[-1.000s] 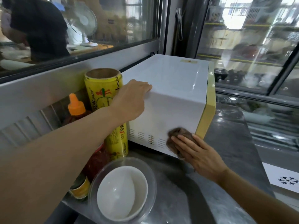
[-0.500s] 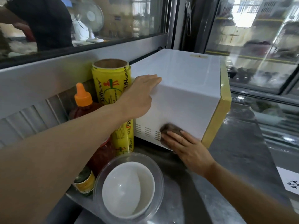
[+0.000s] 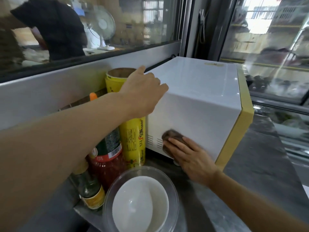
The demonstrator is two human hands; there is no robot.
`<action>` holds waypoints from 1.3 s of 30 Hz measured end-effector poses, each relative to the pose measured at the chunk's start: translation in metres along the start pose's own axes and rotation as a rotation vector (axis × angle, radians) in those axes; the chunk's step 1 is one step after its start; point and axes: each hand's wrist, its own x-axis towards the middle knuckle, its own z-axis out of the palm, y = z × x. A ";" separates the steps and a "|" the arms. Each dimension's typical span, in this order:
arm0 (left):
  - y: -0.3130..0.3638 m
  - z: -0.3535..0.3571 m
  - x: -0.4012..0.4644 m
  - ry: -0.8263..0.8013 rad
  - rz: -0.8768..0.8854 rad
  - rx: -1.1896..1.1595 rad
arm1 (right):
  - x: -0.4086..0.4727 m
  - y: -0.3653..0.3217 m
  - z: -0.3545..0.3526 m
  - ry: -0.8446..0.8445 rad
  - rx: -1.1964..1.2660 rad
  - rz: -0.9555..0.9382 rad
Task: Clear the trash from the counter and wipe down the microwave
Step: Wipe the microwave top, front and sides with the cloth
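A white microwave (image 3: pixel 197 91) with a yellow front frame stands on the steel counter (image 3: pixel 260 164). My left hand (image 3: pixel 143 92) rests on its top rear corner, fingers lying over the edge. My right hand (image 3: pixel 189 156) presses a dark brown cloth (image 3: pixel 172 135) with straight fingers against the lower part of the microwave's side wall, just right of the vent slots. Most of the cloth is hidden under my fingers.
A yellow roll of cling wrap (image 3: pixel 132 139) stands upright against the microwave's rear. Beside it are a red sauce bottle (image 3: pixel 107 158) with an orange tip and a small dark bottle (image 3: pixel 91 193). A white bowl inside a clear bowl (image 3: pixel 140 203) sits near the counter edge.
My right hand and the cloth have slid leftward along the microwave's side, toward the vent slots. My left hand stays on the top rear corner. The view has shifted closer.
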 end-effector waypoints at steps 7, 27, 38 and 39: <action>-0.028 -0.001 0.006 -0.052 -0.017 -0.103 | 0.045 0.040 -0.046 0.248 -0.063 0.164; -0.035 0.008 0.011 -0.017 -0.065 -0.214 | 0.074 -0.003 0.000 0.202 -0.050 0.033; -0.033 0.008 0.010 -0.012 -0.087 -0.270 | 0.064 -0.005 0.002 0.193 -0.010 0.024; -0.033 0.007 0.009 -0.009 -0.087 -0.265 | 0.065 -0.004 0.003 0.206 0.002 0.052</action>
